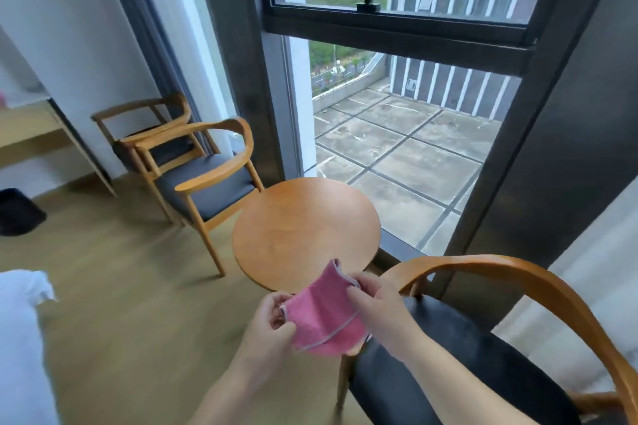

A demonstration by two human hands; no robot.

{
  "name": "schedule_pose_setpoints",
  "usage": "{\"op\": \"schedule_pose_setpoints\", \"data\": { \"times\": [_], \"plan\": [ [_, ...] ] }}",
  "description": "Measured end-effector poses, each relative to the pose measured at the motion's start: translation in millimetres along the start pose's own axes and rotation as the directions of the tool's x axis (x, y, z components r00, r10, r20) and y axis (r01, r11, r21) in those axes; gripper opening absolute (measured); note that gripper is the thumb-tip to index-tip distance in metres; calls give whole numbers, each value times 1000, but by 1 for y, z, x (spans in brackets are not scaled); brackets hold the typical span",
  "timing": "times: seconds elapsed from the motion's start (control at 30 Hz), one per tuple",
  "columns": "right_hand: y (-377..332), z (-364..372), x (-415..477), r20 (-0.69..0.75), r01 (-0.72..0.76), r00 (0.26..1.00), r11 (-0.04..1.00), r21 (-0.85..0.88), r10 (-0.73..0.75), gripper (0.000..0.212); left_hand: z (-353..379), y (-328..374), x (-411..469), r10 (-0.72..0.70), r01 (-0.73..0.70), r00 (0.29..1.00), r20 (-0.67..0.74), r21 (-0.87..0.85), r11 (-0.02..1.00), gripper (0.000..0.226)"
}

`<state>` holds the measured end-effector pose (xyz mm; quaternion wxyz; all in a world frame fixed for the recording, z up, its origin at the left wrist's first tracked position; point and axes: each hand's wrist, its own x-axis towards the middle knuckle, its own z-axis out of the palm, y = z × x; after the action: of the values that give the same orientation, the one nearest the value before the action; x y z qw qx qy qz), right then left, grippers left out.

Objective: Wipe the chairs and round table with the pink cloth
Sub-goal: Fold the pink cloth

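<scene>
Here, pink cloth (324,316) — folded, pale-edged, pinched between hands

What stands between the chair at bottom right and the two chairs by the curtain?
The round table stands there, with floor on either side of it, as the head view shows.

You get nothing readable here: pink cloth (322,319), round bench (303,224) and window frame (397,29) carry no legible text, labels, brands or numbers.
</scene>
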<state>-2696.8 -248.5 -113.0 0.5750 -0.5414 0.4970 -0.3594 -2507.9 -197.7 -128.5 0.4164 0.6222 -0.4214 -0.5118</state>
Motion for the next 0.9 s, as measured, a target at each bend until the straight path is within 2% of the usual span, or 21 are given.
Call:
{"op": "schedule_pose_setpoints", "data": {
  "times": [0.13, 0.27, 0.33, 0.4, 0.5, 0.57, 0.77, 0.9],
  "plan": [
    [-23, 54, 31, 144, 72, 988, 994, -88, -59, 26, -54, -14, 5, 46, -28, 985, -166, 109, 994, 28],
    [-46, 127, 66, 254, 145, 963, 964, -223, -86, 29, -125, -10, 19, 124, -74, 957, -263, 190, 979, 32],
    [-60, 167, 81, 342, 175, 937, 942, -287, -70, 29, -167, -4, 25, 172, -112, 953, -250, 235, 965, 41],
    [-74, 207, 93, 446, 236, 894, 899, -370, -51, 30, -206, 2, 26, 186, -152, 957, -223, 161, 975, 47],
    [-96, 263, 105, 531, 341, 845, 831, -440, -66, 32, -257, 17, 24, 270, -240, 937, -224, 152, 959, 23],
    [-106, 298, 116, 549, 376, 833, 799, -469, -70, 29, -292, 16, 25, 312, -276, 919, -240, 175, 945, 18],
    [-113, 362, 159, 611, 444, 788, 757, -480, -74, 27, -355, 11, 38, 273, -253, 885, -378, 103, 962, 15],
    [-108, 392, 200, 689, 570, 721, 634, -523, -80, 23, -389, 9, 65, 226, -188, 862, -453, 127, 974, 14]
  ]
}}
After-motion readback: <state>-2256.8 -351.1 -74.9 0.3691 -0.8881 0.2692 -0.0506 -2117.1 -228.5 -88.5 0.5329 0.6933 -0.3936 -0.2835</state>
